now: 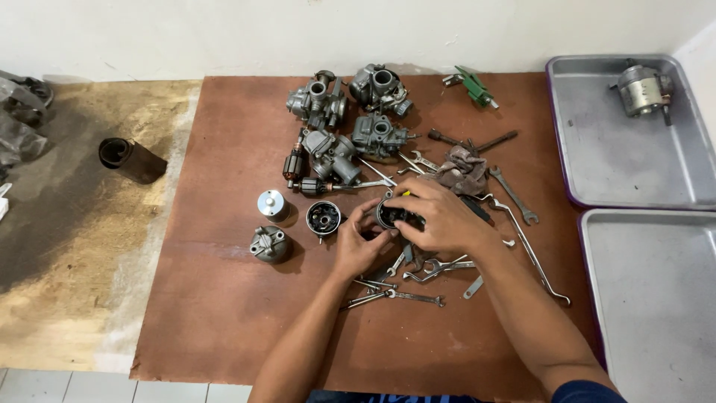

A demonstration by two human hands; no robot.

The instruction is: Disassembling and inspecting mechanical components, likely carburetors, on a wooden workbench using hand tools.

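At the far left, on the bare stained floor, a dark cylinder (119,154) lies on its side, well apart from the work. On the brown board (224,313) a small silver cap (272,204) stands above a grey domed cover (269,243), and just right of them sits a round black housing (324,218) with its open face up. Behind these, a cluster of grey carburettors (350,119) crowds the back of the board, with a copper-wound armature (295,165) at its left edge.

The person's left hand (361,246) has its fingers curled in against a small dark round part (391,215), which sits just above the board at the centre. The right hand (440,216) wraps over that same part from above and the right, clasping it. Much of the part is hidden under the fingers, so what exactly is being fitted or turned probably cannot be told from here.

A sound way to handle this step is to let the right hand steady the body while the left fingertips do the fine work, keeping the part low over the board so anything loose drops close by. The scattered spanners (418,280) beneath the wrists are worth pushing clear, since small pieces could hide among them.

Further right lie a grey rag (462,170), a long bent wrench (529,250) and a green tool (474,87). Two metal trays (634,172) stand at the right edge, the upper one holding a cylindrical motor (643,89).
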